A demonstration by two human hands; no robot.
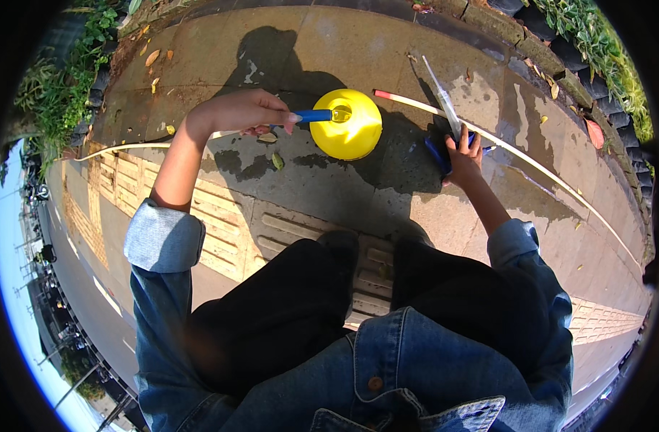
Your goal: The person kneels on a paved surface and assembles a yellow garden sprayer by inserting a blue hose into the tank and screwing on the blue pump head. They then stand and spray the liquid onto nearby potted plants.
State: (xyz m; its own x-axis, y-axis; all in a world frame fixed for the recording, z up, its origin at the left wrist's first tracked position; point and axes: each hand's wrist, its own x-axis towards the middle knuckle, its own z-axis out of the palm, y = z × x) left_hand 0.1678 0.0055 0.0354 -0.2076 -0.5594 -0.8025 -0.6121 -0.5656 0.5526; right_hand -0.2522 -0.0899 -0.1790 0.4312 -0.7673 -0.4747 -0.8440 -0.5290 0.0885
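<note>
My left hand grips a blue tube that points right. The tube's end lies over the round opening of a yellow rounded container on the pavement. Whether the tip goes inside is unclear. A thin cream hose runs from the left to behind this hand, and its join to the tube is hidden. My right hand is low at the ground, its fingers around a blue-handled tool with a long pale blade, seemingly shears. The blade points away from me across a second cream length with a red end.
Paving slabs have wet patches and fallen leaves. Raised tactile paving runs beneath my feet. A stone kerb and plants border the far right; more greenery grows at left. A road lies to the left.
</note>
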